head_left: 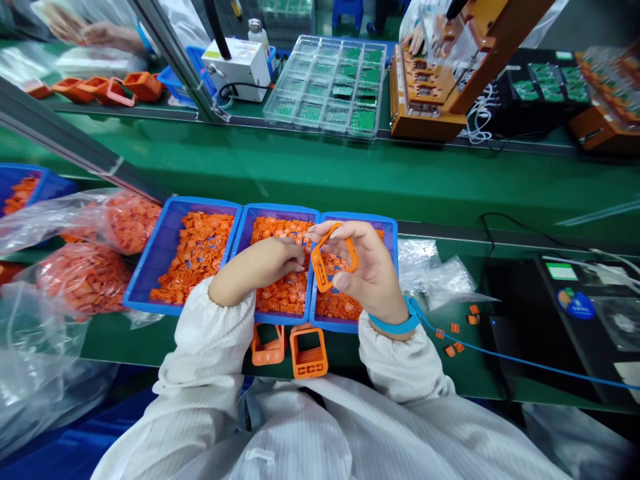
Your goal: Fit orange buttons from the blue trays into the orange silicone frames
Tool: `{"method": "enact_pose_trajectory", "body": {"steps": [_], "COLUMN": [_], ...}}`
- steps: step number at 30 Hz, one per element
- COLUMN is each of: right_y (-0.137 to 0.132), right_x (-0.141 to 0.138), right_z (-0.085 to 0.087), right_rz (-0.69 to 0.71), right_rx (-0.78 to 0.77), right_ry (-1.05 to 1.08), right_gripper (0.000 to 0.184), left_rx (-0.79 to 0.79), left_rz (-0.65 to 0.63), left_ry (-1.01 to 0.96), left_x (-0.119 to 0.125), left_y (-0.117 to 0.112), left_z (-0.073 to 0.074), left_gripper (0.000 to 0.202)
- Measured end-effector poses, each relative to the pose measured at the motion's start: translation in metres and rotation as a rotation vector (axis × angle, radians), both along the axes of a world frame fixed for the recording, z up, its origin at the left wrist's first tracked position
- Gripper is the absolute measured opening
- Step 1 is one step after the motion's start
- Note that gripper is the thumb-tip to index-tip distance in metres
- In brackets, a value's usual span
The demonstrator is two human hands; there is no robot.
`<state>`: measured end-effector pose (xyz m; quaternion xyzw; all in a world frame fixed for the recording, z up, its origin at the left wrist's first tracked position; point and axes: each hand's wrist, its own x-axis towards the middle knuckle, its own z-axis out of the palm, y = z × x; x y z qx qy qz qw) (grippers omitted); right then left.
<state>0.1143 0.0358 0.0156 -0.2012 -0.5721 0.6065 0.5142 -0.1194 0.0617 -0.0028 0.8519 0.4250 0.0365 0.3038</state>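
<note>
Well, my right hand [373, 270] pinched an orange plastic frame [317, 263] between thumb and fingertips, just above the middle blue tray [277, 211], its long axis slanting down toward my left hand [275, 267], which lay nearer the frame's lower end. Those left fingers were bunched together among loose orange pieces [283, 297] in that tray; I couldn't quite tell whether they held one.

Working space around the hands. The left hand [260, 267] and right hand [373, 267] lie over three blue trays [357, 217]. Passage lies at 12 o'clock across the green bench [320, 177]. Obstacles: plastic bags of orange parts [85, 277] at 9 o'clock, a clear bag [440, 277] at 3 o'clock, a blue cable [500, 353] at 4 o'clock, two orange frames [309, 365] at 6 o'clock.
</note>
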Motion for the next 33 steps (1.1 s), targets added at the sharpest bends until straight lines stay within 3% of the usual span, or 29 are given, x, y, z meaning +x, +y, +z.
{"method": "enact_pose_trajectory", "body": {"steps": [4, 7, 10, 14, 23, 33], "right_y": [0.0, -0.001, -0.001, -0.001, -0.002, -0.005], "right_x": [0.0, 0.0, 0.001, 0.001, -0.002, -0.003], "right_z": [-0.002, -0.003, -0.004, -0.004, -0.002, -0.002], "right_rz": [-0.005, -0.017, -0.041, -0.019, -0.007, -0.013], "right_rx": [0.009, -0.006, -0.022, -0.021, -0.012, -0.059], "right_ry": [0.032, 0.034, 0.013, 0.055, 0.034, 0.05], "right_gripper": [0.042, 0.043, 0.045, 0.043, 0.041, 0.037], "left_rx": [0.032, 0.021, -0.074, -0.155, -0.308, -0.311], "left_rz": [0.178, 0.375, 0.462, 0.515, 0.57, 0.564], "left_ry": [-0.108, -0.382, -0.599, -0.715, -0.859, -0.826], "left_x": [-0.002, -0.001, 0.002, 0.003, 0.006, 0.006], "left_y": [-0.006, -0.018, -0.032, -0.041, -0.042, -0.041], "left_z": [0.013, 0.028, 0.043, 0.054, 0.058, 0.059], "left_gripper": [0.011, 0.016, 0.021, 0.022, 0.021, 0.016]}}
